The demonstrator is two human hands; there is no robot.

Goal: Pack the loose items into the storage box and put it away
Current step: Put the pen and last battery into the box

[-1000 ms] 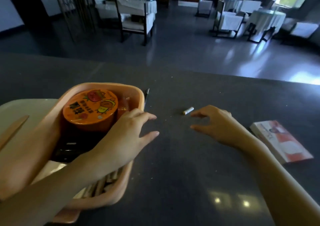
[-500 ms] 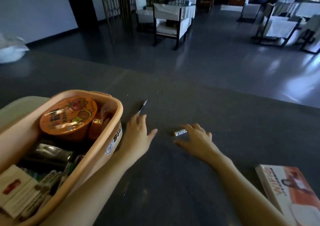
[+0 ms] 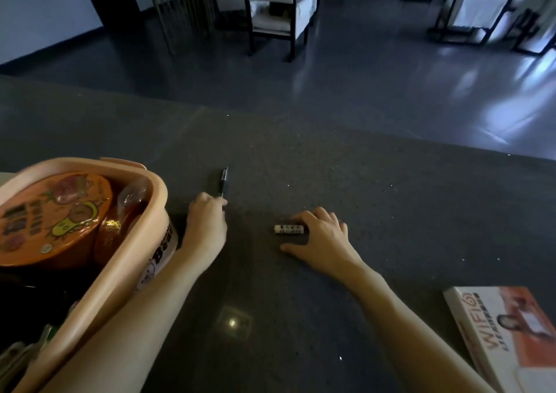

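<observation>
The peach storage box (image 3: 158, 192) stands at the left, holding an orange round tin (image 3: 54, 215) and several other packed items. A black pen (image 3: 223, 179) lies on the dark counter just right of the box. My left hand (image 3: 207, 224) has its fingers curled and closed on the pen's near end, and the pen still rests on the counter. A small white battery (image 3: 287, 229) lies in the middle. My right hand (image 3: 326, 237) rests flat beside it, fingertips on its right end, thumb spread apart below it.
A white and orange WiFi carton (image 3: 508, 332) lies at the lower right of the counter (image 3: 361, 212). The counter's far edge drops to a glossy floor with chairs (image 3: 279, 16) and covered tables beyond.
The view has moved closer. My left hand went forward from beside the box to the pen's end. My right hand has settled onto the battery.
</observation>
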